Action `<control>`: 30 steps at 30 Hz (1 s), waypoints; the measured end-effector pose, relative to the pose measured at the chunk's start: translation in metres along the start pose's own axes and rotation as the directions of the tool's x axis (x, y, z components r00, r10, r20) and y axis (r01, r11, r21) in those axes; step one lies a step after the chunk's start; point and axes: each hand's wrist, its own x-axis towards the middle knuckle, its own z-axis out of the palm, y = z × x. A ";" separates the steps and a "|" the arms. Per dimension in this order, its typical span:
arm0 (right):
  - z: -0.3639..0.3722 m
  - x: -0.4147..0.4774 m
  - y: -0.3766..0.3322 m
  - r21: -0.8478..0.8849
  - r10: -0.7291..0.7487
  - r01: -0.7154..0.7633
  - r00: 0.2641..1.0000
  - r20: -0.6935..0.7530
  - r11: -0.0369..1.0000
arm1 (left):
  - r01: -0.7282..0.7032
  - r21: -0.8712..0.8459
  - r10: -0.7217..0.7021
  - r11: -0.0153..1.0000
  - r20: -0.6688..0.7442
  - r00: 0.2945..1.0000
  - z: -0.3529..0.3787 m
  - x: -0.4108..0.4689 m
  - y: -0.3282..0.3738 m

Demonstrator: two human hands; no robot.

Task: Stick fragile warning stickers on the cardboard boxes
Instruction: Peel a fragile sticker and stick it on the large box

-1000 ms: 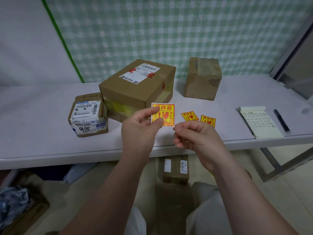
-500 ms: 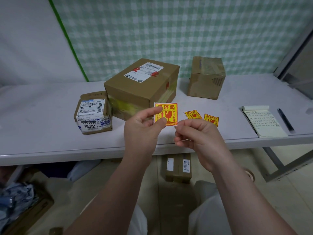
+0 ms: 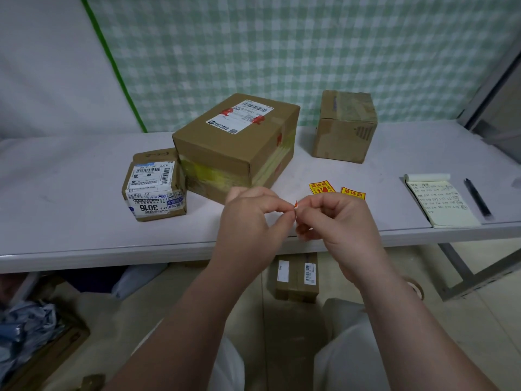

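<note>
My left hand (image 3: 253, 218) and my right hand (image 3: 335, 221) meet over the table's front edge, fingertips pinched together on a fragile sticker (image 3: 295, 204). Only a small red and yellow corner of it shows between the fingers. Two more yellow fragile stickers (image 3: 321, 188) (image 3: 353, 192) lie on the white table (image 3: 70, 221) just beyond my right hand. Three cardboard boxes stand behind: a small labelled box (image 3: 155, 184) on the left, a large box (image 3: 236, 145) in the middle, and a plain box (image 3: 345, 127) at the back right.
A yellow notepad (image 3: 439, 201) and a black pen (image 3: 477, 200) lie at the table's right end. Under the table sit a small cardboard box (image 3: 297, 276), a roll of tape (image 3: 415, 289) and, at the left, a carton of crumpled packaging (image 3: 25, 331).
The sticker was held face-up in my left hand; now both hands have closed together on it, turned it edge-on and hidden most of it.
</note>
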 end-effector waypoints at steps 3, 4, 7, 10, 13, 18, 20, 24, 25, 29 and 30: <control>0.000 0.000 -0.001 -0.132 -0.055 0.052 0.998 -0.017 0.990 | -0.102 0.075 0.105 0.992 -0.040 0.994 -0.002 0.002 -0.001; -0.001 0.000 -0.002 -0.177 -0.075 0.071 0.997 -0.017 0.982 | -0.117 0.097 0.122 0.988 -0.053 0.991 -0.003 0.002 0.000; -0.003 0.000 -0.001 -0.338 -0.155 0.145 0.988 -0.002 0.930 | -0.160 0.143 0.169 0.977 -0.050 0.984 -0.005 0.004 0.002; -0.004 0.000 -0.002 -0.434 -0.213 0.204 0.977 0.028 0.877 | -0.198 0.153 0.201 0.968 -0.005 0.980 -0.009 0.007 0.001; -0.006 -0.001 -0.002 -0.487 -0.264 0.258 0.963 0.057 0.835 | -0.254 0.165 0.250 0.953 0.043 0.967 -0.010 0.010 -0.002; -0.008 -0.001 -0.002 -0.511 -0.310 0.312 0.946 0.093 0.801 | -0.268 0.140 0.263 0.953 0.057 0.963 -0.006 0.011 -0.004; -0.010 0.000 -0.001 -0.488 -0.298 0.299 0.951 0.082 0.820 | -0.241 0.097 0.238 0.966 0.040 0.970 -0.004 0.010 -0.004; -0.012 0.002 -0.001 -0.414 -0.220 0.229 0.973 0.070 0.881 | -0.185 0.025 0.184 0.982 0.051 0.982 -0.002 0.010 -0.004; -0.012 0.002 -0.001 -0.392 -0.194 0.208 0.978 0.074 0.896 | -0.178 0.011 0.177 0.984 0.067 0.982 -0.002 0.010 -0.005; -0.014 0.003 -0.002 -0.130 -0.059 0.074 0.991 0.119 0.989 | -0.039 -0.203 0.078 0.978 0.187 0.979 -0.004 0.009 0.000; -0.015 0.003 -0.001 -0.043 -0.013 0.019 0.990 0.139 0.999 | 0.042 -0.287 0.030 0.957 0.242 0.970 -0.005 0.009 0.002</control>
